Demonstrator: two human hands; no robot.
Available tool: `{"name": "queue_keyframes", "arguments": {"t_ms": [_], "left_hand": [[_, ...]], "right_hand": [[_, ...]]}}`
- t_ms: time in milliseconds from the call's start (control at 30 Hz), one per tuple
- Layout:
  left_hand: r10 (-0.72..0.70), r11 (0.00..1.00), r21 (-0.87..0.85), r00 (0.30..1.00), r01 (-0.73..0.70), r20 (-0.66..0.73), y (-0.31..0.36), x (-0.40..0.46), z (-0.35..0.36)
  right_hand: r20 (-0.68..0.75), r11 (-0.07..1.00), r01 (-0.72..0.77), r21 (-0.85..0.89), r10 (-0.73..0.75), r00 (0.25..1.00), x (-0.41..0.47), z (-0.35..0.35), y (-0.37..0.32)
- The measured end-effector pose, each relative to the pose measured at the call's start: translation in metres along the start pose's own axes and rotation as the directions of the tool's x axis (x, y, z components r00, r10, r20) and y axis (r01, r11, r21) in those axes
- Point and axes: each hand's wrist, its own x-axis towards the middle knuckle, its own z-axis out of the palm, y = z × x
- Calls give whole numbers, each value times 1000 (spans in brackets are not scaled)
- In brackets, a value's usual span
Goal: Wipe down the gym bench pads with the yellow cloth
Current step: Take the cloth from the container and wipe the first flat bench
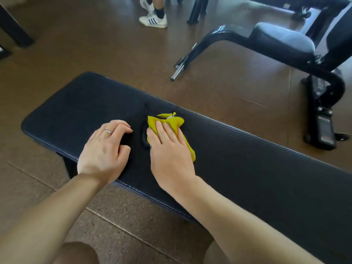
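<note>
With the right hand [167,147] pressing flat on the bunched yellow cloth [172,122] and the left hand [105,147] loosely curled, empty, beside it on the bench pad [247,149], the wad may skip the pad's edges.

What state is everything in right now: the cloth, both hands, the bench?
yellow cloth: crumpled, pressed flat on the pad
right hand: fingers straight, pressing the cloth
left hand: fingers curled, resting on the pad, holding nothing
bench pad: level, dented near the cloth
</note>
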Motion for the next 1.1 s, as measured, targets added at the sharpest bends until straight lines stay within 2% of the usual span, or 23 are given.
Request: {"name": "queue_keyframes", "arguments": {"t_ms": [167, 333, 433, 500, 567, 633, 800, 900, 1100], "left_hand": [[17, 999, -44, 1000, -18, -23, -3, 1, 1], [84, 993, -84, 995, -80, 46, -10, 6, -2], [188, 974, -149, 976, -171, 112, -28, 17, -15], [285, 958, -78, 951, -277, 120, -47, 27, -26], [262, 965, -35, 959, -259, 108, -70, 38, -33], [191, 981, -59, 976, -186, 101, -90, 42, -38], [228, 962, -175, 969, -210, 96, -108, 35, -39], [229, 955, -210, 970, -208, 79, -111, 37, -34], [248, 941, -247, 968, -231, 41, -114, 39, -31]], "right_hand": [[-37, 998, 25, -53, -27, 999, -74, 16, -20], [-80, 994, -22, -111, 13, 997, -67, 10, -20], [-111, 986, -149, -78, 140, 984, -29, 8, -11], [-115, 952, -306, -24, 302, 947, 5, 6, -12], [-55, 896, -443, 5, 443, 895, 33, 3, -23], [-77, 870, -492, -16, 490, 868, 34, 5, -41], [-163, 883, -466, -47, 454, 876, -13, 30, -120], [-233, 889, -456, -49, 434, 870, -2, 44, -142], [-158, 924, -376, -67, 362, 919, 47, 44, -153]]}}
